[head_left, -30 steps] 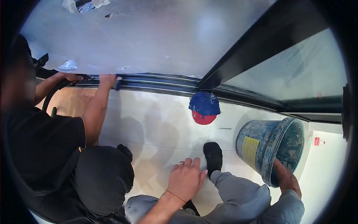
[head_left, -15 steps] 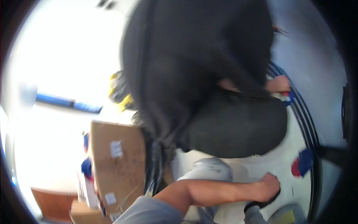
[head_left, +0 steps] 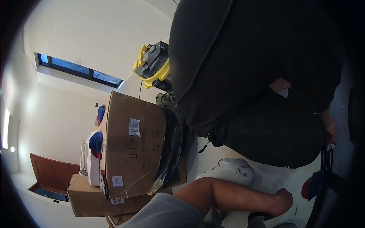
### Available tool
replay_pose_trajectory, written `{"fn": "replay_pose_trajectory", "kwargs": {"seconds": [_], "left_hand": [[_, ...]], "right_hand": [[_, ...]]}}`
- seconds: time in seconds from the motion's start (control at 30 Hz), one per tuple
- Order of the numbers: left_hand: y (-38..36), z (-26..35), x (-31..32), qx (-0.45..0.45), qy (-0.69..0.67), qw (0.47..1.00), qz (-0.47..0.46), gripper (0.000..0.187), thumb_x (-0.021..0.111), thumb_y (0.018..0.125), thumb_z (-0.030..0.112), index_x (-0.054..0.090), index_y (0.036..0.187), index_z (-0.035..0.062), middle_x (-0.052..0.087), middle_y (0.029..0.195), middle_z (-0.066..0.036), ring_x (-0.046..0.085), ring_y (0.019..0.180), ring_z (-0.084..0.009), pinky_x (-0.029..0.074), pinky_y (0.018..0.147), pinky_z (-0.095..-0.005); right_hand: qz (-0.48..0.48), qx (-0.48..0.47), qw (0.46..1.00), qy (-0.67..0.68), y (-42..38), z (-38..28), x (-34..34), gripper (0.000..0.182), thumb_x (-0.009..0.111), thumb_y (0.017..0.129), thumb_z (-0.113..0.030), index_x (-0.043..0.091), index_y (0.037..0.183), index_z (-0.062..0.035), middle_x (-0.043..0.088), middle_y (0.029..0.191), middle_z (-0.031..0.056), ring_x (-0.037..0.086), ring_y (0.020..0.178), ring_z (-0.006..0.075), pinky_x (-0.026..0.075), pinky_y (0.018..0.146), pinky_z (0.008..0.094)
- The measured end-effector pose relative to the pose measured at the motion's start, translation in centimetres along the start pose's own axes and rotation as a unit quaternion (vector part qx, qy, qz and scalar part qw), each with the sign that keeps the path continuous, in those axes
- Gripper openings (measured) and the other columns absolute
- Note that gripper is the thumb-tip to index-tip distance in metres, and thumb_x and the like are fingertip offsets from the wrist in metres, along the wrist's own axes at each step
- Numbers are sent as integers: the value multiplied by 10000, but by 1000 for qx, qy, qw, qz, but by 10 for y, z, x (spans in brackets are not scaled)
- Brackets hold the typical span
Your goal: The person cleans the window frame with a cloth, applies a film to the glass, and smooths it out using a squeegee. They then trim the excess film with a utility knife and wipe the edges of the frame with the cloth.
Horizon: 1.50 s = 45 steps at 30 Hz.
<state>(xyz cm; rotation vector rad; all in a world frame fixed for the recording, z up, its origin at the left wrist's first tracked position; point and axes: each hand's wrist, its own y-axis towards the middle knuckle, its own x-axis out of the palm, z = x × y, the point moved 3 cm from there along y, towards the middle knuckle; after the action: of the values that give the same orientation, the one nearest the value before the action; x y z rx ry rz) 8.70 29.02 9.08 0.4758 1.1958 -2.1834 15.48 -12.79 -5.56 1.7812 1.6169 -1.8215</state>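
A bare arm in a grey sleeve comes in from the bottom, and I take it for my left arm. My left hand (head_left: 284,202) is closed in a fist low on the right, above the pale floor. Whatever its curled fingers hold, if anything, is hidden. Nearby are a grey shoe with a dark rim (head_left: 261,218) and a light, stained trouser knee (head_left: 237,171). Beyond the fist, a blue and red piece (head_left: 313,186) sits against a long black ribbed strip (head_left: 326,161). My right hand is out of sight.
A co-worker in black (head_left: 243,57) crouches very close, filling the upper right; their hand (head_left: 330,125) is at the strip. At left stand a large carton (head_left: 121,117), a lower carton (head_left: 87,197) and a yellow and black machine (head_left: 154,64). The view is turned sideways.
The view has shifted and sharpened. The co-worker now appears farther right, with more of the cartons and machine visible. My left fist sits slightly lower and farther right, still closed.
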Motion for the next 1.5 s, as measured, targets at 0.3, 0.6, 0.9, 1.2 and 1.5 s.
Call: {"fn": "replay_pose_trajectory", "kwargs": {"seconds": [0.3, 0.6, 0.9, 1.2, 1.5], "left_hand": [[-15, -4, -20, -7, -6, 1000, -21, 299, 742, 736, 236, 763, 1000, 96, 735, 1084, -83, 699, 1017, -251, 561, 792, -380], [-2, -3, -7, -7, -20, 1000, -9, 370, 840, 636, 239, 758, 961, 82, 721, 1064, -87, 687, 1010, -241, 550, 801, -365], [-17, 1, -21, 14, 6, 999, -38, 298, 741, 743, 243, 758, 1006, 103, 737, 1061, -65, 699, 999, -231, 547, 754, -380], [-3, 2, -3, 19, -6, 999, -25, 289, 745, 730, 231, 762, 992, 110, 737, 1045, -64, 699, 990, -229, 543, 745, -385], [-10, 1, -11, 31, 12, 999, -17, 273, 744, 721, 189, 764, 986, 127, 736, 1046, -66, 696, 1012, -231, 543, 785, -390]], "right_hand": [[-3, -1, 1000, 0, 9, -5, 0, 647, 640, 904, -402, 518, 1366, 35, 628, 1251, 241, 647, 1056, 319, 488, 949, 379], [-2, -1, 1000, -2, 12, -2, -1, 652, 638, 907, -409, 519, 1364, 40, 627, 1253, 242, 643, 1069, 318, 484, 953, 378], [1, 9, 1000, -4, 8, 10, -5, 657, 636, 909, -416, 521, 1363, 45, 626, 1256, 244, 639, 1081, 317, 481, 956, 376], [11, 23, 1000, -2, 0, 30, -18, 661, 634, 912, -423, 522, 1361, 49, 625, 1259, 246, 634, 1093, 316, 478, 960, 374], [28, 39, 999, 4, -20, 68, -44, 667, 632, 914, -430, 523, 1359, 54, 623, 1261, 247, 630, 1105, 315, 475, 963, 372]]}}
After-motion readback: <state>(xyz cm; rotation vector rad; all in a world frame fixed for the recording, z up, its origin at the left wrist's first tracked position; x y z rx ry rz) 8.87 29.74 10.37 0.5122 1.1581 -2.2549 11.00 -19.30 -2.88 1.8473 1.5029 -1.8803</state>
